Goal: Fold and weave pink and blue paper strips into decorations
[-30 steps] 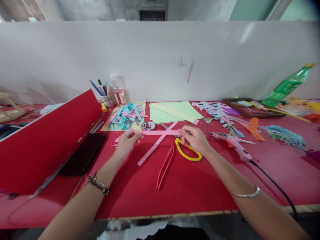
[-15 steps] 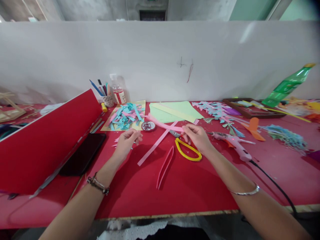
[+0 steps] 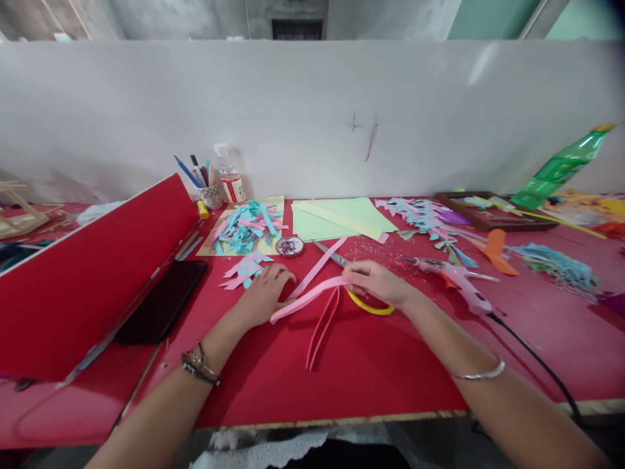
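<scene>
Pinched in the fingers of my right hand (image 3: 375,283) is one end of a folded pink paper strip (image 3: 307,298), whose other end hangs down to the left. My left hand (image 3: 263,294) is open, thumb and fingers apart, beside a second, flat pink strip (image 3: 319,266) on the table. Yellow-handled scissors (image 3: 368,307) lie partly hidden beneath my right hand. Below both hands rests a pair of red tweezers (image 3: 322,332). A small heap of pink and blue paper pieces (image 3: 247,268) sits just beyond my left hand.
A pink glue gun (image 3: 454,277) with a black cord lies on the right. Left stands a red board (image 3: 97,280) beside a black phone (image 3: 163,303). Farther back are a paper-scrap pile (image 3: 247,225), a round tin (image 3: 290,246), green sheets (image 3: 332,225) and a green bottle (image 3: 561,169).
My right hand has moved left and toward me, and its pink strip now slopes down to the left. My left hand has moved right, nearer the flat strip.
</scene>
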Demonstrator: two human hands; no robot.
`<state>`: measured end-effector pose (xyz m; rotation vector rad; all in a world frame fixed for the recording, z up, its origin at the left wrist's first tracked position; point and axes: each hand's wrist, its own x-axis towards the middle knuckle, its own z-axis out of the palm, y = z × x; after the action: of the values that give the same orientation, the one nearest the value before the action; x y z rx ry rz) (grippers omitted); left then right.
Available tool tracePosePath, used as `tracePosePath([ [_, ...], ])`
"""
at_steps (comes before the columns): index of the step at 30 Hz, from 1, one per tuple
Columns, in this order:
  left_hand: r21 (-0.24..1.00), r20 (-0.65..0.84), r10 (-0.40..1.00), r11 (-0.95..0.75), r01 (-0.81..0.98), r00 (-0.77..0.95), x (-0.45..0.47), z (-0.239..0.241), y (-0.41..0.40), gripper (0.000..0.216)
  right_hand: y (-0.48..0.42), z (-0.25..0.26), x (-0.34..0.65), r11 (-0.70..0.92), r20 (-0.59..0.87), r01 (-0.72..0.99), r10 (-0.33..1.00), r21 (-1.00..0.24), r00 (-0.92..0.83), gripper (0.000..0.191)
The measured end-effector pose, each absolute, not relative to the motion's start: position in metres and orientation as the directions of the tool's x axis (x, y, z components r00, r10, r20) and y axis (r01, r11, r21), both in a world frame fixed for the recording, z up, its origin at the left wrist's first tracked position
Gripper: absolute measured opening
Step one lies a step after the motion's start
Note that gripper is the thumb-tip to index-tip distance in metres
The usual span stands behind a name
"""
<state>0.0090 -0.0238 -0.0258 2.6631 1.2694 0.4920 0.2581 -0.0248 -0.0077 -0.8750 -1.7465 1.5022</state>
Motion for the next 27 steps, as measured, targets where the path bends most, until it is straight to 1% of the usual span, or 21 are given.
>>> tracePosePath([
  [2, 0.244, 0.219, 0.787, -0.616, 0.749, 0.577, 0.008, -0.024, -0.026, 0.03, -0.024, -0.009, 0.255, 0.186, 0.043, 0.248, 0.872, -0.951, -0.488, 0.027],
  [5, 0.208, 0.189, 0.799, -0.601, 0.772, 0.571, 0.009, -0.023, -0.026, 0.028, -0.023, -0.01, 0.251, 0.26, 0.09, 0.375, 0.906, -0.89, -0.414, 0.025],
  [8, 0.189, 0.174, 0.801, -0.597, 0.779, 0.572, 0.009, -0.025, -0.024, 0.022, -0.025, -0.009, 0.248, 0.272, 0.114, 0.416, 0.923, -0.867, -0.367, 0.019],
  [11, 0.181, 0.18, 0.794, -0.606, 0.774, 0.58, 0.009, -0.026, -0.022, 0.02, -0.027, -0.008, 0.246, 0.258, 0.105, 0.454, 0.937, -0.853, -0.335, 0.019],
  [17, 0.181, 0.222, 0.784, -0.618, 0.765, 0.58, 0.011, -0.021, -0.023, 0.024, -0.029, -0.009, 0.245, 0.296, 0.13, 0.498, 0.931, -0.815, -0.341, 0.019],
  [20, 0.202, 0.235, 0.78, -0.623, 0.756, 0.58, 0.011, -0.02, -0.021, 0.025, -0.029, -0.01, 0.245, 0.316, 0.147, 0.51, 0.927, -0.8, -0.345, 0.017],
  [27, 0.291, 0.202, 0.792, -0.61, 0.737, 0.576, 0.01, -0.018, -0.019, 0.027, -0.025, -0.013, 0.244, 0.376, 0.21, 0.549, 0.916, -0.747, -0.342, 0.02],
])
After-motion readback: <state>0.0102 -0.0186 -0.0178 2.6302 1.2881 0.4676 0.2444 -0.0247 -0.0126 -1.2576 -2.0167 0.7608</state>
